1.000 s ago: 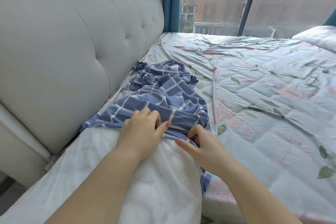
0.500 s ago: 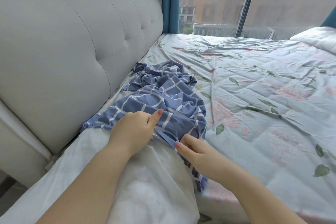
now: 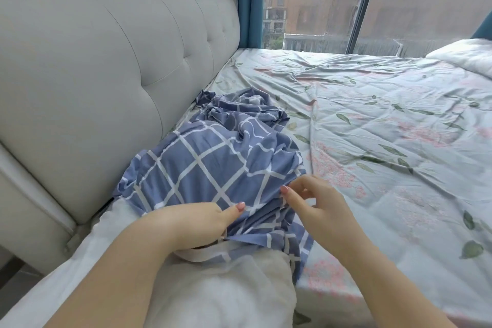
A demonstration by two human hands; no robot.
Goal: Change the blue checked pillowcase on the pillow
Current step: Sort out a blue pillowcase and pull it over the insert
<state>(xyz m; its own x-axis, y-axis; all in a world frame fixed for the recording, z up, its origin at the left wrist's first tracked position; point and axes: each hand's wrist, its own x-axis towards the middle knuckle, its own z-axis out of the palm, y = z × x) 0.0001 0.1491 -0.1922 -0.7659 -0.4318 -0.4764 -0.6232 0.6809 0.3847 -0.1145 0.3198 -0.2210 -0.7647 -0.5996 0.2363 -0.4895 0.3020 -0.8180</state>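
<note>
The blue checked pillowcase (image 3: 213,165) covers the far end of the white pillow (image 3: 218,298), which lies along the headboard; the rest of the case lies bunched up beyond it. My left hand (image 3: 197,224) grips the case's open hem on top of the pillow, thumb on the cloth and fingers tucked under the edge. My right hand (image 3: 314,208) pinches the hem at the pillow's right side with its fingertips.
The padded grey headboard (image 3: 106,66) runs along the left. A floral quilt (image 3: 386,141) covers the bed to the right, with a white pillow (image 3: 466,57) at the far right. A window and teal curtain (image 3: 247,0) stand behind.
The pillowcase has been drawn toward me over more of the pillow and now lies stretched over its far end. Both hands came nearer with the hem, and the camera moved closer.
</note>
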